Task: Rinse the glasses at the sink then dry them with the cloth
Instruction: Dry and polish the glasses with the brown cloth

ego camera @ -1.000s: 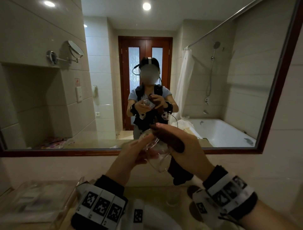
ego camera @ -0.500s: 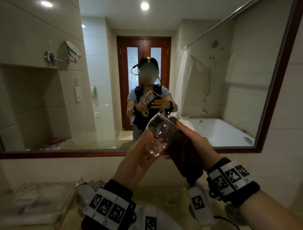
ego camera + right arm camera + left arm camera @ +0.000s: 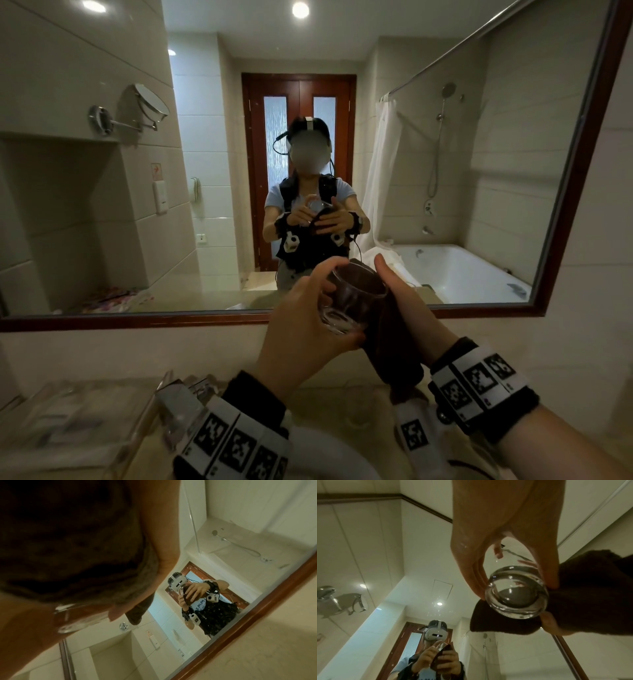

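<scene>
While left hand (image 3: 301, 329) grip clamps glass (image 3: 349, 301); right hand (image 3: 407, 308) grip clasps cloth (image 3: 390, 346) alongside

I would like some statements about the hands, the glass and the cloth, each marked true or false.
1. The left hand holds the glass. True.
2. The cloth is white. False: it is dark brown.
3. The right hand presses the cloth against the glass. True.
4. The glass stands on the counter. False: it is held up in front of the mirror.
5. The glass is full of water. False: no water fills it.
</scene>
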